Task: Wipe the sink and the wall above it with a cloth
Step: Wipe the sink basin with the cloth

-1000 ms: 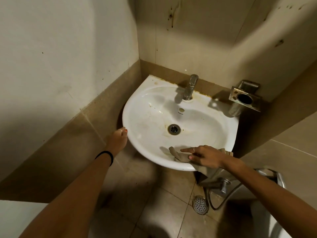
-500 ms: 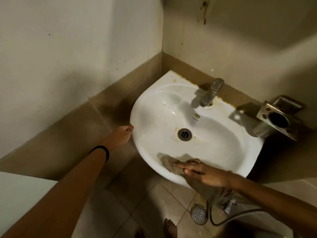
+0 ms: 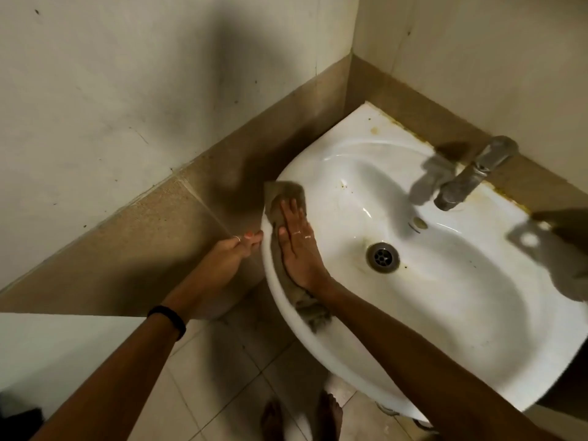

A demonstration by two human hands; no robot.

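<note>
A white corner sink [image 3: 451, 316] with yellowish stains hangs on the wall. My right hand [image 3: 297, 246] lies flat on a grey-brown cloth [image 3: 283, 194], pressing it onto the sink's left rim. The cloth trails back along the rim under my wrist. My left hand [image 3: 230, 254] grips the outer edge of the left rim with its fingertips, right beside the cloth. The wall above the sink [image 3: 471, 49] is cream with dark specks.
A metal tap [image 3: 467, 176] stands at the back of the basin, the drain [image 3: 382, 257] in the middle. A brown tile band [image 3: 133, 237] runs along the left wall. My bare feet [image 3: 299, 418] stand on the tiled floor below.
My right hand has slid the cloth from the front rim round to the left rim. The view has shifted left and closer; my left hand stays on the rim.
</note>
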